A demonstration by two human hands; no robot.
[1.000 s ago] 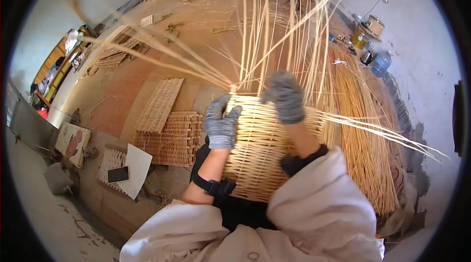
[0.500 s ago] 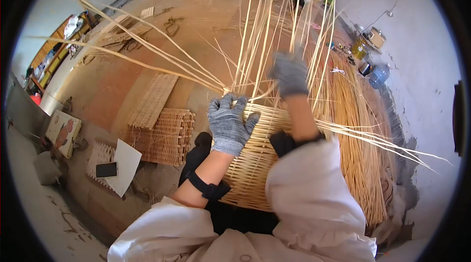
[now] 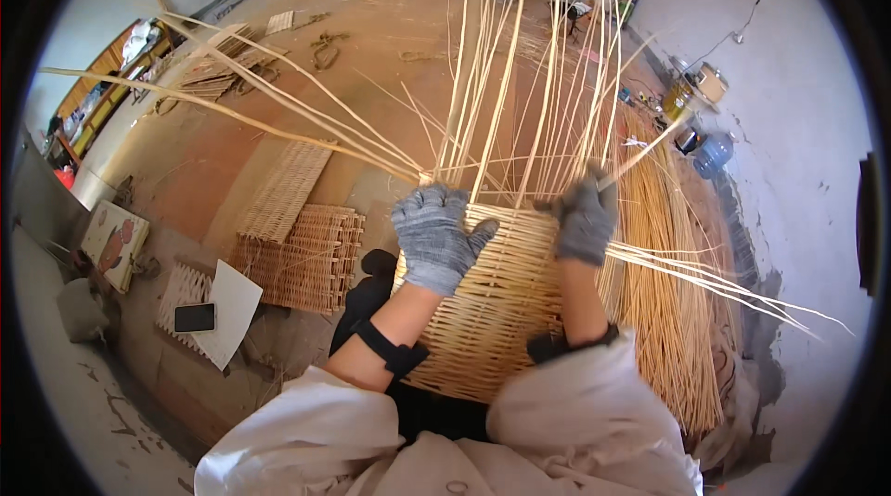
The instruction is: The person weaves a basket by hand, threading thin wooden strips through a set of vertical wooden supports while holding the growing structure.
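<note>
— Wicker basket (image 3: pixel 501 310), half woven, lies against the person's lap at the near edge of the floor, its unwoven stakes (image 3: pixel 520 78) fanning up and away.

— And the hands?

— Both wear grey knit gloves. The left hand (image 3: pixel 434 238) lies on the basket's upper left rim, fingers curled over the weave and pressing it, not clamped on any single rod. The right hand (image 3: pixel 587 218) sits at the upper right rim, closed around a thin willow rod (image 3: pixel 650 145) that runs up and to the right.

— What lies about?

— A bundle of loose rods (image 3: pixel 677 310) lies along the floor's right side, just beside the basket. Flat woven panels (image 3: pixel 302 255) lie to the left, and nearer the left edge a dark phone (image 3: pixel 195 317) rests on a white sheet (image 3: pixel 232 306).
</note>
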